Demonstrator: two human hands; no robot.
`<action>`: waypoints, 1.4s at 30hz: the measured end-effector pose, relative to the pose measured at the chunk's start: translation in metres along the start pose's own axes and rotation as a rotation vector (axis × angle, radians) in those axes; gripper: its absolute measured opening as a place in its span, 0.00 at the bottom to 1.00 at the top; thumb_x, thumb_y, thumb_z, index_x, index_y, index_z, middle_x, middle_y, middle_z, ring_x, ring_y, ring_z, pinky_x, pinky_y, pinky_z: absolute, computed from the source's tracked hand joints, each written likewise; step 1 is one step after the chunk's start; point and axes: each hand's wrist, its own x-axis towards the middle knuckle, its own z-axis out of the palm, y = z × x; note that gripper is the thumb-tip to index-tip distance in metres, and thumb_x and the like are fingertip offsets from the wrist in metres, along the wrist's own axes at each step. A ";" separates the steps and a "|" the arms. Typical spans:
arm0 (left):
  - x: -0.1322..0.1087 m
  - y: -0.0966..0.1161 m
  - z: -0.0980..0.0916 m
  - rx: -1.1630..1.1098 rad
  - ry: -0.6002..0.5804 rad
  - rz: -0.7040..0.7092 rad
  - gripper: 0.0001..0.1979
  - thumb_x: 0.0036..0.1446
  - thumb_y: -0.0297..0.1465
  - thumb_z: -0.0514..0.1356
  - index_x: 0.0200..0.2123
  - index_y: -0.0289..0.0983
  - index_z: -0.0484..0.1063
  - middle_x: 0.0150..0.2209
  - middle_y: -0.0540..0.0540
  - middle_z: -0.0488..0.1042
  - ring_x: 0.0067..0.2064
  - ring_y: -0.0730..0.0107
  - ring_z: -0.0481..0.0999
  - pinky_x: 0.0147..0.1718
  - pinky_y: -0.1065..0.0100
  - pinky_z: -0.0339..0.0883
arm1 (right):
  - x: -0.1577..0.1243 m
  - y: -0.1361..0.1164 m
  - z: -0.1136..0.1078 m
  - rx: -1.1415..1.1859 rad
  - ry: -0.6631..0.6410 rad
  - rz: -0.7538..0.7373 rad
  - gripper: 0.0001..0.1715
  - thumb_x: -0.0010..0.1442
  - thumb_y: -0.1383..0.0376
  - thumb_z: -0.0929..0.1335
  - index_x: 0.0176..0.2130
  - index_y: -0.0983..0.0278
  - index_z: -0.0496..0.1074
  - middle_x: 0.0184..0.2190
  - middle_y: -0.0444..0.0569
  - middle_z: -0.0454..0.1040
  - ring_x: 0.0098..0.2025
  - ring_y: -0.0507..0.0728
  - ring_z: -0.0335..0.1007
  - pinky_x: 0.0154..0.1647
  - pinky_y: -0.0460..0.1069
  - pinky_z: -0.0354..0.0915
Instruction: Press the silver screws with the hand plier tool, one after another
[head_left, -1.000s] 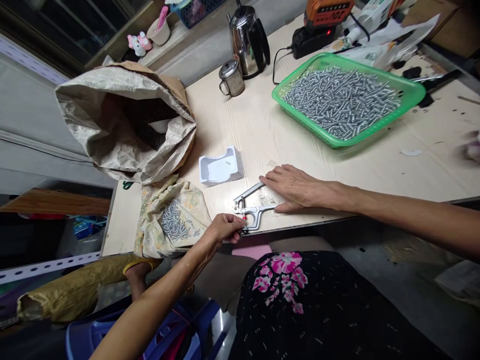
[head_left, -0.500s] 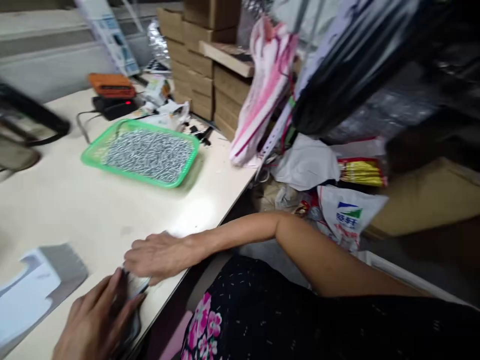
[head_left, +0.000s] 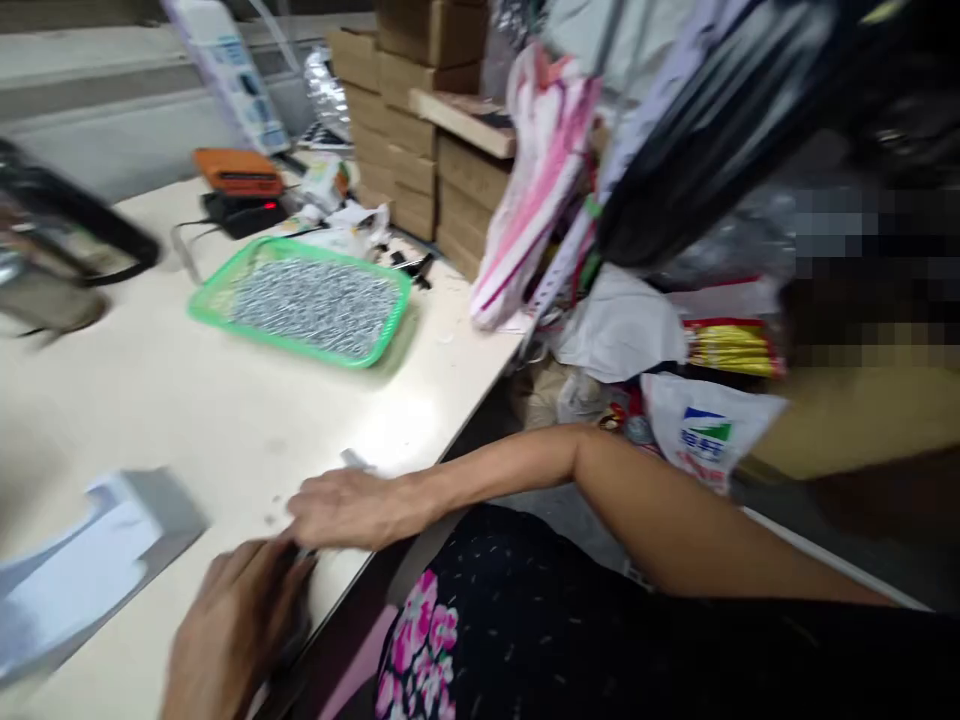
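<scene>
My left hand (head_left: 232,620) is at the table's near edge, its fingers curled round a dark, blurred object that is mostly hidden under them. My right hand (head_left: 341,510) rests low over the tabletop with bent fingers, its fingertips touching or nearly touching those of the left. What the right fingers hold, if anything, is hidden. A small grey flat piece (head_left: 356,460) lies just beyond my right hand. To the left sits a white and grey angular piece (head_left: 142,520). Farther back, a green plastic basket (head_left: 300,345) is filled with small silvery metal pins or screws.
Stacked cardboard boxes (head_left: 409,150) stand at the back, beside a pink and white cloth (head_left: 536,190). An orange box (head_left: 236,173) rests on a black device (head_left: 244,215) with a red light. Plastic bags (head_left: 705,425) lie below the table's right edge.
My hands have shifted slightly right and up in view as the camera turned. The grey piece beyond my right hand shows more. The blade-like grey strip between my hands is now hidden.
</scene>
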 end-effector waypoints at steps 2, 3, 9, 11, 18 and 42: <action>-0.003 0.022 -0.007 0.047 -0.022 -0.033 0.14 0.63 0.40 0.54 0.39 0.40 0.76 0.34 0.44 0.77 0.38 0.58 0.74 0.36 0.62 0.70 | 0.000 -0.006 0.005 0.020 -0.030 0.107 0.13 0.70 0.69 0.58 0.41 0.65 0.70 0.44 0.50 0.73 0.46 0.55 0.65 0.50 0.50 0.62; -0.003 0.032 -0.009 0.069 -0.051 -0.060 0.13 0.64 0.38 0.53 0.38 0.40 0.76 0.33 0.44 0.76 0.38 0.59 0.73 0.36 0.62 0.69 | 0.000 -0.008 0.008 0.035 -0.038 0.122 0.11 0.70 0.68 0.59 0.42 0.64 0.70 0.44 0.49 0.73 0.46 0.54 0.65 0.50 0.50 0.62; -0.012 0.037 -0.013 0.079 0.003 -0.230 0.23 0.59 0.36 0.62 0.57 0.35 0.68 0.53 0.38 0.72 0.52 0.55 0.69 0.50 0.58 0.67 | 0.004 0.001 0.019 0.018 0.088 0.107 0.25 0.63 0.62 0.68 0.56 0.69 0.65 0.56 0.63 0.67 0.59 0.66 0.60 0.54 0.61 0.63; -0.026 0.036 -0.020 0.047 0.120 -0.310 0.28 0.59 0.37 0.63 0.60 0.34 0.65 0.58 0.35 0.68 0.57 0.55 0.67 0.54 0.58 0.65 | 0.000 0.002 0.017 0.021 0.157 0.067 0.33 0.61 0.56 0.70 0.60 0.67 0.62 0.62 0.63 0.61 0.64 0.68 0.54 0.58 0.63 0.60; -0.067 0.045 -0.037 0.048 -0.022 -0.880 0.17 0.59 0.44 0.60 0.26 0.37 0.75 0.33 0.44 0.74 0.40 0.61 0.72 0.36 0.66 0.63 | -0.004 -0.018 0.019 0.028 0.108 0.064 0.17 0.62 0.59 0.70 0.48 0.65 0.72 0.44 0.55 0.71 0.45 0.62 0.63 0.45 0.56 0.62; -0.111 0.007 -0.147 0.441 0.044 -0.634 0.09 0.62 0.30 0.59 0.33 0.37 0.79 0.34 0.43 0.76 0.41 0.60 0.72 0.37 0.65 0.64 | -0.004 -0.022 0.058 0.053 0.305 0.034 0.12 0.69 0.65 0.59 0.36 0.63 0.69 0.32 0.51 0.69 0.36 0.59 0.63 0.38 0.54 0.60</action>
